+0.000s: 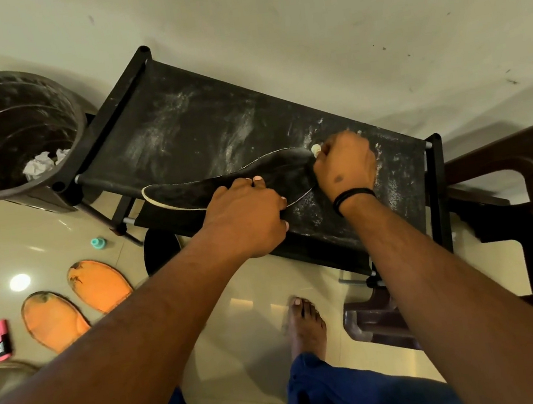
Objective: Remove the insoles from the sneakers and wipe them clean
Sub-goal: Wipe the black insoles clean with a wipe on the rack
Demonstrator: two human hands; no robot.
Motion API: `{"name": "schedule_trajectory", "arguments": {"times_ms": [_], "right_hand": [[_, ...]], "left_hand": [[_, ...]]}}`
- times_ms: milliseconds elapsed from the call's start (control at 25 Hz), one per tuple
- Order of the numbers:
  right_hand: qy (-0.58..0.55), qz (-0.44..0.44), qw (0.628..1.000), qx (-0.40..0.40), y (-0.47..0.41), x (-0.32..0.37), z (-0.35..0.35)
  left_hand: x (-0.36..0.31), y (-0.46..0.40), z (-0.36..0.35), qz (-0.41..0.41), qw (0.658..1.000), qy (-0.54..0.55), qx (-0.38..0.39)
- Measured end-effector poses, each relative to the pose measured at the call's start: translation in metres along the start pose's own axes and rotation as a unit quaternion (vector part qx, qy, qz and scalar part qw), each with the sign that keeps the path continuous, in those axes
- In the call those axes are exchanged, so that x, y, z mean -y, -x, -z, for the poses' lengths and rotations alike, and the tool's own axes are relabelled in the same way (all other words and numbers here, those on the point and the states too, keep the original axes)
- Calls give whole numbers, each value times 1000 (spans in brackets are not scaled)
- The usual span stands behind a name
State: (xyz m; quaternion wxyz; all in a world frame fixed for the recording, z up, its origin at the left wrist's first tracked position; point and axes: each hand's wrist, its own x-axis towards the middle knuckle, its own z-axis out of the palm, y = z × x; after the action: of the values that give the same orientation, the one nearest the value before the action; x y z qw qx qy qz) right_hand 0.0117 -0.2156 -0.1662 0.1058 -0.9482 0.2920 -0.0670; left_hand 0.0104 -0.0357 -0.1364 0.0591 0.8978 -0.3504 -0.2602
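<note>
A: The black insole (223,187) lies flat on the top shelf of the dark rack (182,125), one end jutting past the near edge toward the bin side. What's the trick here?

B: Pin it firmly. The left hand (246,214) presses down on its middle, fingers laid over it. The right hand (344,165) is curled round a small pale wad (316,149) at the other end. I'd say short strokes away from the pinning hand, so the thin sheet doesn't buckle.

A: It looks floppy.

B: Thin, flexible, matte, with a pale edge line. The shelf under it seems to be stretched fabric, streaked with white powder, so I'd lift the insole clear afterwards, or it picks the dust back up.

A: And around it?

B: A round dark bin (8,132) holding crumpled paper (40,164), and two orange insoles (76,302) on the glossy tile.
</note>
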Motion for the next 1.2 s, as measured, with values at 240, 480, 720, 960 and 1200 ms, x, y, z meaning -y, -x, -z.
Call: {"name": "schedule_trajectory", "arguments": {"times_ms": [240,480,720,960,1200], "right_hand": [[87,128,988,14,8,15,-4],[-76,100,991,42,5,20,-9],[33,93,984,148,8,24,13],[49,81,992,77,3,19,6],[-94,157,975,128,9,30,-3]], "left_hand": [[-2,-1,0,0,1000,-4,-5],[1,0,0,-8,1000,10,-5],[4,-2,-1,-8,1000,15,-8],[3,-2,0,-12,1000,9,-6],[7,0,-1,-20,1000,24,1]]}}
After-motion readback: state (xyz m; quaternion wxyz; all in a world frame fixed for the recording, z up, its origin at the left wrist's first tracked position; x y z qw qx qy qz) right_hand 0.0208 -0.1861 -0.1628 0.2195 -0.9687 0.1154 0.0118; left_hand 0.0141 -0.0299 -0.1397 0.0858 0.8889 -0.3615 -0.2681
